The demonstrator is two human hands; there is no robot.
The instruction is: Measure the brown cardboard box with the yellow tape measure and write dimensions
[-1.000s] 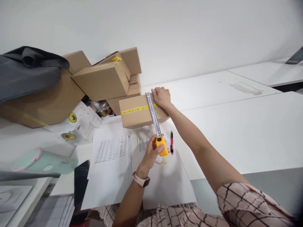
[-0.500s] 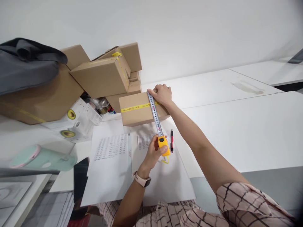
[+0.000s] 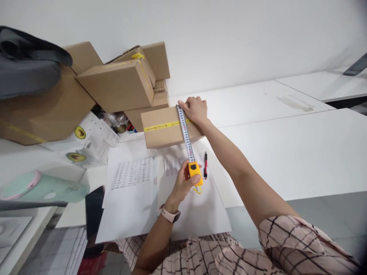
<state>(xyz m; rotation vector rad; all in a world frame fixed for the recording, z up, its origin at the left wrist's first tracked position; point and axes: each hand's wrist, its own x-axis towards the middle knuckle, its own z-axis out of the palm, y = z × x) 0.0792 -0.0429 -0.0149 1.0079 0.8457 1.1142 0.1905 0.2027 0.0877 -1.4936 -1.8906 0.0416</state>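
Note:
My left hand is closed around the yellow case of a tape measure, with a yellow strap hanging below it. Its silver blade runs out across the top of a small cardboard box sealed with yellow printed tape. At the box's far edge, my right hand pinches the blade's end with the thumb, the other fingers curled over the box's far right corner. Printed sheets lie on the table in front of the box. A red and black pen rests just right of the tape case.
Several stacked cardboard boxes stand at the back left, beside white cartons with avocado pictures. A mint-green bottle is at the left. White tabletops stretch to the right along the wall.
The view has shifted slightly, so everything sits a little further up and left. Both hands keep their hold, and the tape stays stretched across the box.

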